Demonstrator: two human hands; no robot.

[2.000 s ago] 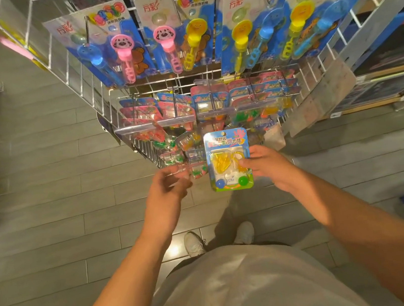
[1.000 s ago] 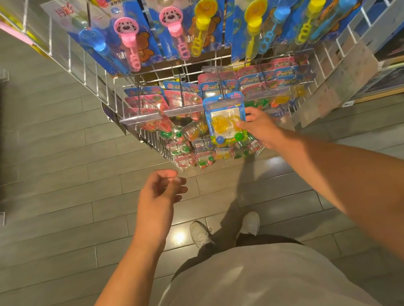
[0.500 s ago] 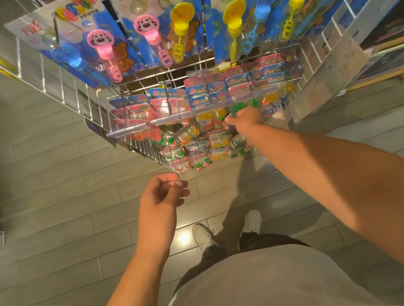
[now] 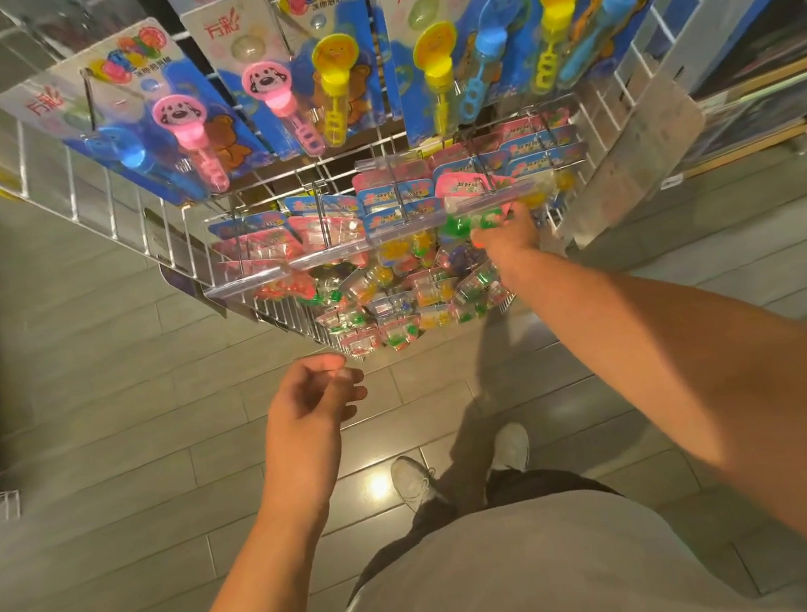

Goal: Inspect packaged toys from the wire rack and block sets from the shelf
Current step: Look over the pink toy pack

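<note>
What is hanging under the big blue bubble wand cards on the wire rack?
Below the bubble wand cards, rows of small toy packs hang on hooks behind clear strips. The right hand reaches among them; whether its fingers hold one is hidden.

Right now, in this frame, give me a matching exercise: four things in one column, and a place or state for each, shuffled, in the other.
Things:
1. left hand
2. right hand
3. bubble wand cards
4. white shoes

Places or states:
A. hanging along the top row of the wire rack
B. on the grey floor, below the rack
C. reaching into the small toy packs on the lower hooks
D. loosely curled in mid-air, holding nothing

Pairs: 1-D, 2-C, 3-A, 4-B
</note>
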